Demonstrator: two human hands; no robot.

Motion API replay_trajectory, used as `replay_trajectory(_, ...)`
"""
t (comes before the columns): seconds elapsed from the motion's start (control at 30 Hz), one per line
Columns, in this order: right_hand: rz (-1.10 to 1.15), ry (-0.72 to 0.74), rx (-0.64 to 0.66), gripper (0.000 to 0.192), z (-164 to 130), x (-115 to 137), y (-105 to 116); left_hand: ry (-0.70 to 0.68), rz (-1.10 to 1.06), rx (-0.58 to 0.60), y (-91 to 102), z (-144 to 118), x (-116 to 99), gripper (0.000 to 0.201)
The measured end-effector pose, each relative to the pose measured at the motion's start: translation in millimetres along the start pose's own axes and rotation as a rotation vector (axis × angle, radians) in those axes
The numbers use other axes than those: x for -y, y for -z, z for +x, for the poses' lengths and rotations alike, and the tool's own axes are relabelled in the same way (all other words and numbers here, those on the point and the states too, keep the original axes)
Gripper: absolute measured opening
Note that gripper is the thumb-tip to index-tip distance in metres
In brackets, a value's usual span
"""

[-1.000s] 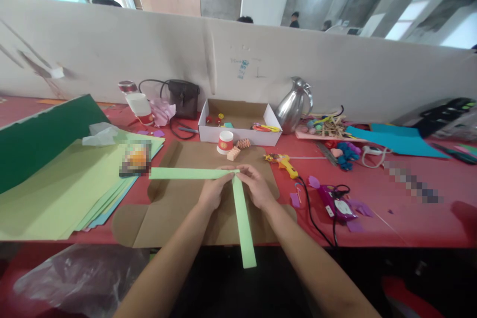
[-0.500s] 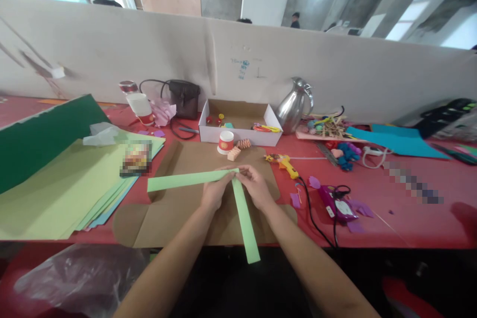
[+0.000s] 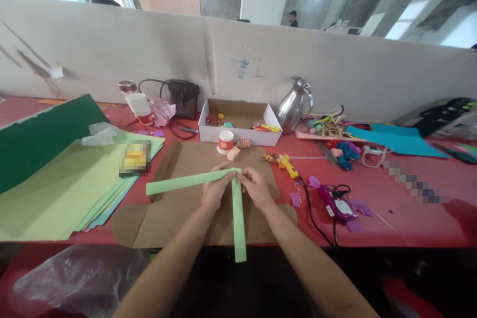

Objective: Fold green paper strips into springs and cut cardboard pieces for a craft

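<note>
Two light green paper strips meet at one end between my hands, over a flattened brown cardboard sheet (image 3: 164,221). One paper strip (image 3: 179,182) reaches out to the left; the other paper strip (image 3: 239,223) hangs toward me past the table edge. My left hand (image 3: 216,191) pinches the joined ends, thumb on top. My right hand (image 3: 256,186) grips the same corner from the right with its fingertips. Whether the ends are glued or only overlapped I cannot tell. Just beyond lie small folded orange paper springs (image 3: 234,153) beside a paper cup (image 3: 225,142).
A yellow glue gun (image 3: 286,165) with a black cord lies to the right, near a purple box (image 3: 337,203). Stacked green sheets (image 3: 48,198) cover the left. Behind stand a white open box (image 3: 238,135), a steel jug (image 3: 296,104) and a dark bag (image 3: 184,98).
The strip hanging toward me has swung left, from slanting right to nearly straight down. The left strip's far end has shifted slightly, and both hands keep hold of the joined ends.
</note>
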State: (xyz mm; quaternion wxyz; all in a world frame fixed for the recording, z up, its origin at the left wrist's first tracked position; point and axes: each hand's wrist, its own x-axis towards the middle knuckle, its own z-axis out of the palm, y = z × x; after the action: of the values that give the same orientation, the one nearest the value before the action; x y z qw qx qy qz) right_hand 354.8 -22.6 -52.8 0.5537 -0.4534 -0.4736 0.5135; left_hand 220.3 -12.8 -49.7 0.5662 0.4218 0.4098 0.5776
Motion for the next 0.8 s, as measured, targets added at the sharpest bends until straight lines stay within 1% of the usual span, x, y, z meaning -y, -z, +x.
replay_trajectory(0.1, -0.016, 0.01, -0.012, 0.029, -0.4, 2.5, 3.1, 0.059, 0.001, 0.033, 0.2, 0.5, -0.9, 0.036)
replay_trajectory(0.2, -0.032, -0.003, 0.027, 0.029, -0.7, 5.2, 5.4, 0.107, 0.021, 0.064, 2.5, 1.6, -1.8, 0.034)
replay_trajectory(0.3, -0.058, -0.001, 0.052, 0.03, -1.0, 8.0, 6.9, 0.104, 0.044, 0.098, 4.7, 2.3, -3.0, 0.032)
replay_trajectory(0.4, -0.091, 0.027, 0.022, 0.03, -1.2, 9.5, 7.6, 0.112, 0.093, 0.126, 5.7, 2.2, -4.0, 0.026)
replay_trajectory(0.5, -0.103, 0.035, -0.008, 0.031, -1.5, 8.8, 7.5, 0.138, 0.14, 0.173, 5.8, 1.8, -4.8, 0.025)
replay_trajectory(0.7, -0.126, 0.037, 0.039, 0.031, -2.9, 8.0, 7.9, 0.147, 0.161, 0.186, 6.6, 2.6, -4.9, 0.022)
replay_trajectory(0.8, -0.165, 0.073, 0.016, 0.028, -3.3, 8.7, 9.3, 0.153, 0.169, 0.194, 6.4, 2.9, -5.0, 0.022)
